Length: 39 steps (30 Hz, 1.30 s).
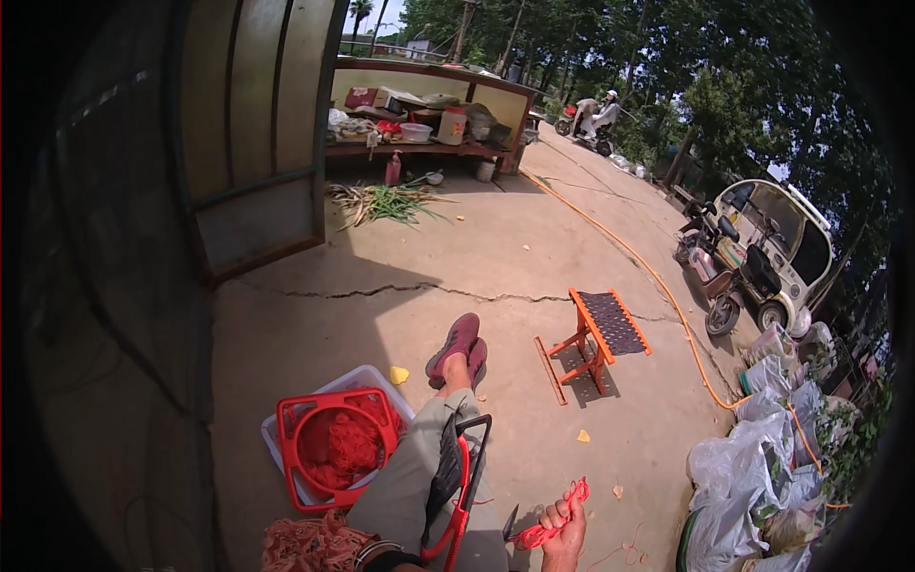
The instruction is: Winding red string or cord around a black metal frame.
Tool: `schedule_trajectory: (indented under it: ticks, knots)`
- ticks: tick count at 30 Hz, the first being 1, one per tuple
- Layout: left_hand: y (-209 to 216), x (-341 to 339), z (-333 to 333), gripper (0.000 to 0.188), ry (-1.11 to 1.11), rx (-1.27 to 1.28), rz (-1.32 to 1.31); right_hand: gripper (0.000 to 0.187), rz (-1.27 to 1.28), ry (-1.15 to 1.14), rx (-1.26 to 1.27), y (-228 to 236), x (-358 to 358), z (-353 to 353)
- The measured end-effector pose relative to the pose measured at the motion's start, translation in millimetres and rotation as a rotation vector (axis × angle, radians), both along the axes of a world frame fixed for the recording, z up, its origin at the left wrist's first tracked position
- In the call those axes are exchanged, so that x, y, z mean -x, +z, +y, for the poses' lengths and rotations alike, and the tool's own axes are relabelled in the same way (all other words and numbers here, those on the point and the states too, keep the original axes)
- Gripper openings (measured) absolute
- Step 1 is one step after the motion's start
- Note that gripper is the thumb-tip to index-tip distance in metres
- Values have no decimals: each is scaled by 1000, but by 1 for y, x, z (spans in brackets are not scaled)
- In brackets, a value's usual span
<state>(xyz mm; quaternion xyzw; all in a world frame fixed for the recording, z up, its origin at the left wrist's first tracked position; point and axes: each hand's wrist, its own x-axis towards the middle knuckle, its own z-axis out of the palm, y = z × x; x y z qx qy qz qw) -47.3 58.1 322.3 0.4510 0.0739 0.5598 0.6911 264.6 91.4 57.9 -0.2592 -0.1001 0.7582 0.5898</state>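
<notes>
My right hand [560,534] is closed around a bundle of red cord [577,493], with loops showing above and below the fist. A dark pointed piece [512,523] juts out beside the bundle; its kind is unclear. Across my lap stands a red and black frame [464,496] with dark woven webbing on its left side. My left arm, in a reddish lacy sleeve [310,543], reaches toward the frame's lower end. Of my left hand [408,567] only a sliver shows at the lower edge, its fingers hidden. Thin red strands trail on the ground at right.
Left of my legs, a red frame [286,439] lies on a pale tub [405,410] full of red cord. An orange folding stool [610,324] with dark woven seat stands ahead. An orange hose [658,276], sacks [734,477] and parked vehicles [777,238] line the right.
</notes>
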Motion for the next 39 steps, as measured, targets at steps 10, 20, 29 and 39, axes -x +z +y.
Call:
schedule_trajectory:
  ticks: [10, 20, 29, 39]
  knots:
    - [-6, -21, -13, 28, -152, -39, 48, 24, -51, 0, 30, 2, 3, 1]
    - [-6, -55, -35, 28, -475, -205, 144, 23, -22, -9, 27, -3, 0, 2]
    - [-63, -44, -41, 28, -276, 161, 152, 30, -242, -120, 112, 40, 10, -16]
    - [-208, 13, -59, 17, 431, 643, 78, 23, -178, -68, -106, 82, -29, 2]
